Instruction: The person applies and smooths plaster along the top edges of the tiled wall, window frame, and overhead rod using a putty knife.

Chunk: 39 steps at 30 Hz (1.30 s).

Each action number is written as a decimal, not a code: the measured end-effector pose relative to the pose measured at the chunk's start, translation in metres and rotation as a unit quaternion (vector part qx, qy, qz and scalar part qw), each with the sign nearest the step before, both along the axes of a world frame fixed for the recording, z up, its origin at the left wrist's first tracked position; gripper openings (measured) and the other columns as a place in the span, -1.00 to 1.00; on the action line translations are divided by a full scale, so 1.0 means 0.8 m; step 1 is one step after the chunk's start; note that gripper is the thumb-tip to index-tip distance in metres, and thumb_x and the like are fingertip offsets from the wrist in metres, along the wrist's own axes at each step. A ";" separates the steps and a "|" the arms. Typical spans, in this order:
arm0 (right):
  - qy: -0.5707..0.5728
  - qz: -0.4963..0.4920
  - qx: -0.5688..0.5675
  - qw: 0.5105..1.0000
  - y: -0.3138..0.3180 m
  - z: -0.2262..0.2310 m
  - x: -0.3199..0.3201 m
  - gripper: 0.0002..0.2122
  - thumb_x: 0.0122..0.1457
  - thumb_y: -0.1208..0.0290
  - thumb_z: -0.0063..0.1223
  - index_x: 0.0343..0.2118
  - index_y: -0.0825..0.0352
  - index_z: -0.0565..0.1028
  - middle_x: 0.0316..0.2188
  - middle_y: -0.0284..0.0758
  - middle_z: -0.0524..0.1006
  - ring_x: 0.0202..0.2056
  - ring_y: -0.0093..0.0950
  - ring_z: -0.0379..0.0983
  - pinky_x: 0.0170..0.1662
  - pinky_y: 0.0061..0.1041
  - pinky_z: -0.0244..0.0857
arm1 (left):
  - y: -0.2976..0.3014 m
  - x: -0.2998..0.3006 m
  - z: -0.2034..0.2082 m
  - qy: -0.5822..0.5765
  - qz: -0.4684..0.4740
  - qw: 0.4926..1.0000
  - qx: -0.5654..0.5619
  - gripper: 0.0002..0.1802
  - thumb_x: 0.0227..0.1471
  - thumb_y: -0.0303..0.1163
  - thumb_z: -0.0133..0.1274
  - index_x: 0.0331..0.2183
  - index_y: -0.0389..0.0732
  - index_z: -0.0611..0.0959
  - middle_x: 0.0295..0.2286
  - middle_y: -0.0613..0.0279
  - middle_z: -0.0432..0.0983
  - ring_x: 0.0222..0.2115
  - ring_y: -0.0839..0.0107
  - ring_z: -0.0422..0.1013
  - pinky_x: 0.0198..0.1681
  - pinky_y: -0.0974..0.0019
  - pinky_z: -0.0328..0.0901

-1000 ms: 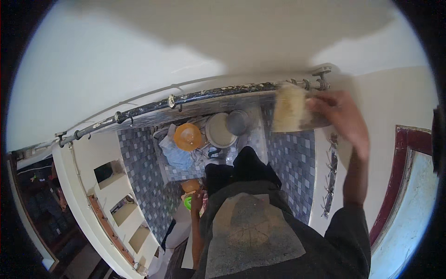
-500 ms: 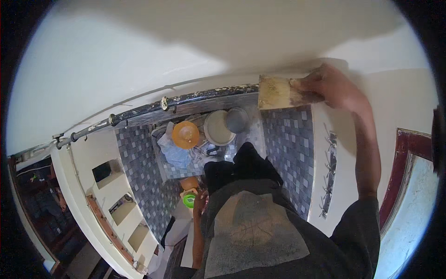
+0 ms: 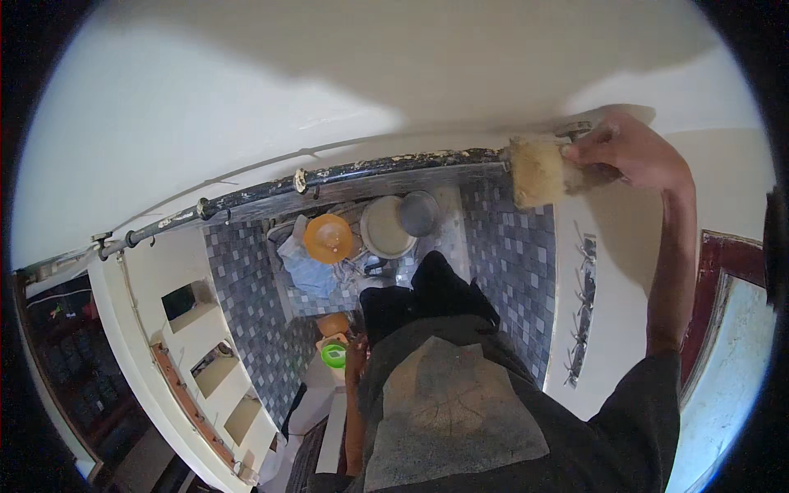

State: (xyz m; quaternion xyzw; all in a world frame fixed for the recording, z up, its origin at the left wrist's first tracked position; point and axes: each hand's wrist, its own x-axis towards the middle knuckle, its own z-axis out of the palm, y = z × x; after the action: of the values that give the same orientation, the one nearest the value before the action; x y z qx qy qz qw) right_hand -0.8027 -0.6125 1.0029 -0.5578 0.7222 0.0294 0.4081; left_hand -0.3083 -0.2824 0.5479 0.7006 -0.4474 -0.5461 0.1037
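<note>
My right hand (image 3: 629,152) is raised at the upper right, its fingers closed on what looks like a wide flat brush (image 3: 538,171), with a pale yellowish block and a darker part near the fingers. The block is slightly blurred and lies across the right end of a black pipe (image 3: 386,167) with flaking paint, which runs along the wall. Low down, my left hand (image 3: 356,353) hangs beside a bright green round container (image 3: 334,355). Its fingers are too small and partly hidden, so I cannot tell whether it holds anything.
Far below stand an orange basin (image 3: 328,239), a pale round tub (image 3: 383,228) and a grey basin (image 3: 419,214), with blue cloth (image 3: 308,271) beside them. Wall niches (image 3: 215,374) are at left. A hook rail (image 3: 585,304) and a maroon door frame (image 3: 723,271) are at right.
My right hand has moved right along the pipe with the brush, now over the pipe's right end. More of the pipe shows. My left hand has barely moved.
</note>
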 end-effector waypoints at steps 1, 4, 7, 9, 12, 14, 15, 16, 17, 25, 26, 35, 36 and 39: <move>0.000 0.001 -0.001 1.000 -0.002 -0.002 0.004 -0.65 0.06 0.17 0.13 -0.46 0.47 0.60 -0.83 -0.47 0.29 -0.80 -0.66 0.11 -0.74 -0.58 -0.07 | 0.007 0.006 -0.011 -0.015 -0.025 0.999 0.040 -0.61 0.12 -0.28 -0.08 -0.02 -0.15 0.50 -0.32 0.12 0.55 -0.41 0.34 0.44 -0.33 0.31 0.33; -0.013 0.121 -0.117 0.986 -0.008 -0.032 0.003 -0.66 0.08 0.18 0.10 -0.44 0.47 0.60 -0.83 -0.46 0.30 -0.80 -0.67 0.13 -0.74 -0.59 -0.04 | 0.032 0.024 -0.043 0.002 -0.015 0.996 0.082 -0.62 0.12 -0.31 -0.08 -0.01 -0.11 0.50 -0.33 0.10 0.55 -0.41 0.33 0.44 -0.32 0.27 0.33; -0.053 0.299 -0.301 0.904 0.003 -0.044 -0.038 -0.67 0.08 0.17 0.11 -0.44 0.43 0.61 -0.84 -0.47 0.31 -0.80 -0.69 0.13 -0.74 -0.60 -0.03 | -0.025 -0.005 0.015 0.022 -0.005 0.994 0.111 -0.62 0.12 -0.31 -0.08 0.00 -0.11 0.49 -0.32 0.07 0.54 -0.38 0.33 0.44 -0.30 0.25 0.33; 0.018 0.024 0.005 1.000 -0.006 -0.009 -0.005 -0.69 0.09 0.15 0.09 -0.44 0.36 0.63 -0.85 -0.49 0.29 -0.80 -0.71 0.11 -0.75 -0.62 -0.04 | -0.025 -0.003 0.040 -0.004 0.006 0.991 0.137 -0.61 0.13 -0.30 -0.09 0.01 -0.12 0.48 -0.29 0.06 0.53 -0.36 0.33 0.44 -0.29 0.25 0.33; -0.003 0.146 -0.169 0.975 0.003 -0.027 0.002 -0.67 0.11 0.12 0.07 -0.48 0.35 0.62 -0.86 -0.51 0.27 -0.81 -0.71 0.11 -0.76 -0.62 -0.06 | 0.031 0.031 -0.049 -0.074 -0.111 0.991 -0.017 -0.59 0.14 -0.26 -0.10 0.01 -0.14 0.48 -0.33 0.09 0.54 -0.44 0.38 0.43 -0.37 0.29 0.33; 0.003 0.085 -0.093 0.992 -0.006 -0.009 0.011 -0.63 0.10 0.09 0.06 -0.52 0.36 0.61 -0.86 -0.52 0.26 -0.81 -0.72 0.11 -0.77 -0.63 -0.07 | 0.045 0.030 -0.066 -0.019 0.004 0.990 -0.138 -0.59 0.15 -0.22 -0.11 0.01 -0.15 0.48 -0.43 0.12 0.55 -0.55 0.42 0.40 -0.47 0.32 0.31; 0.011 0.021 -0.016 1.000 -0.009 -0.001 0.013 -0.60 0.10 0.06 0.06 -0.56 0.37 0.60 -0.87 -0.52 0.26 -0.82 -0.72 0.11 -0.77 -0.63 -0.08 | 0.042 0.032 -0.060 -0.020 0.004 0.990 -0.138 -0.59 0.15 -0.22 -0.11 0.01 -0.15 0.48 -0.43 0.12 0.55 -0.55 0.42 0.40 -0.47 0.32 0.31; 0.019 0.010 -0.013 1.000 -0.007 0.000 0.003 -0.60 0.10 0.06 0.06 -0.56 0.37 0.60 -0.87 -0.52 0.26 -0.82 -0.72 0.11 -0.77 -0.63 -0.08 | 0.007 0.016 -0.019 -0.009 -0.034 0.997 -0.071 -0.59 0.15 -0.22 -0.11 0.00 -0.15 0.49 -0.49 0.13 0.53 -0.59 0.41 0.38 -0.50 0.32 0.29; 0.029 0.021 0.030 0.999 -0.007 0.005 -0.009 -0.59 0.09 0.03 0.06 -0.52 0.38 0.59 -0.85 -0.51 0.28 -0.80 -0.71 0.14 -0.75 -0.62 -0.05 | -0.016 0.004 0.014 -0.005 -0.067 0.998 -0.005 -0.59 0.15 -0.21 -0.11 0.00 -0.15 0.49 -0.55 0.14 0.51 -0.63 0.41 0.37 -0.54 0.31 0.28; 0.035 0.189 -0.059 0.980 0.019 0.005 -0.019 -0.44 0.03 -0.01 0.12 -0.15 0.49 0.46 -0.48 -0.16 0.50 -0.41 -0.38 0.43 -0.28 -0.40 0.30 | 0.012 0.025 -0.013 -0.022 -0.026 0.995 0.095 -0.58 0.14 -0.15 -0.10 -0.04 -0.17 0.52 -0.58 0.10 0.50 -0.59 0.33 0.42 -0.51 0.25 0.30; 0.044 0.218 -0.085 0.971 0.024 0.006 -0.019 -0.41 -0.01 -0.01 0.15 -0.14 0.50 0.45 -0.40 -0.13 0.51 -0.35 -0.34 0.44 -0.20 -0.38 0.28 | 0.014 0.027 -0.010 -0.030 -0.039 0.994 0.101 -0.58 0.14 -0.15 -0.11 -0.05 -0.18 0.52 -0.53 0.05 0.53 -0.54 0.26 0.47 -0.47 0.20 0.33; -0.045 0.184 -0.020 0.982 0.008 0.029 0.015 -0.47 0.01 0.04 0.15 -0.05 0.35 0.46 -0.19 -0.10 0.51 -0.16 -0.27 0.43 -0.04 -0.38 0.22 | 0.044 0.039 -0.035 0.065 0.044 0.992 0.101 -0.53 0.10 -0.33 -0.08 0.07 -0.19 0.38 -0.04 0.00 0.41 -0.03 0.18 0.36 -0.03 0.28 0.25; -0.037 0.198 -0.041 0.979 0.008 0.023 0.012 -0.47 0.01 0.04 0.15 -0.02 0.32 0.45 -0.20 -0.10 0.52 -0.17 -0.29 0.44 -0.03 -0.39 0.21 | 0.037 0.034 -0.027 0.065 0.041 0.992 0.102 -0.53 0.10 -0.33 -0.08 0.07 -0.19 0.38 -0.04 0.00 0.41 -0.03 0.18 0.36 -0.03 0.28 0.25; 0.005 0.175 -0.032 0.984 -0.004 -0.002 0.027 -0.41 -0.07 0.13 0.24 0.01 0.38 0.42 -0.37 -0.19 0.56 -0.40 -0.50 0.39 -0.21 -0.46 0.27 | 0.019 0.025 -0.004 0.061 0.009 0.993 0.104 -0.56 0.11 -0.36 -0.09 0.05 -0.20 0.41 -0.02 0.01 0.40 -0.01 0.20 0.35 -0.02 0.29 0.24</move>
State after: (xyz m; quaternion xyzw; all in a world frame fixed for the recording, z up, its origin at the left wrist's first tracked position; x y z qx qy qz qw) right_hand -0.7813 -0.6153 1.0016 -0.6884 0.6158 0.0796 0.3749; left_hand -0.2884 -0.2675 0.5444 0.6769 -0.3745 -0.6306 0.0625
